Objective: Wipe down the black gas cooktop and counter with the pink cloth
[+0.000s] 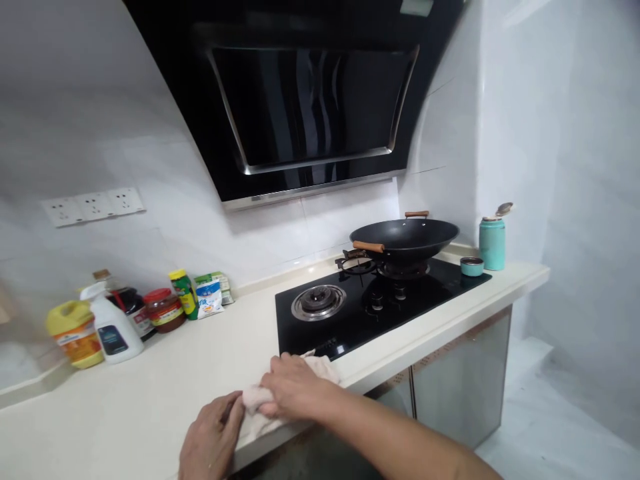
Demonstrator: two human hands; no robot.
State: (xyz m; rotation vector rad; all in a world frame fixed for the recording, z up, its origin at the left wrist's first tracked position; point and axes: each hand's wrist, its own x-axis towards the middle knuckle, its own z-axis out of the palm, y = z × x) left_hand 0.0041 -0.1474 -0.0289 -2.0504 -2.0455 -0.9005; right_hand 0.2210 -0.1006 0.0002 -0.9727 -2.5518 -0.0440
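Observation:
A pale pink cloth [257,399] lies bunched on the counter at the front left corner of the gas stove [360,320]. My right hand [295,387] is closed over the cloth, pressing it against the worktop. Part of the cloth sticks out beyond the fingers, towards the stove's glass edge. On the cloth's left side is my left hand [213,433], its fingers curled and the thumb and forefinger closed at the cloth's edge. The lower part of this hand is cut off by the frame.
A black wok [405,237] sits on the right burner, beside a bare left burner [319,302]. A small teal bowl [471,267] and a teal jar [493,243] stand right. Along the wall are a spray bottle [115,333], a yellow jug [77,333] and several condiments. A range hood [320,107] hangs above.

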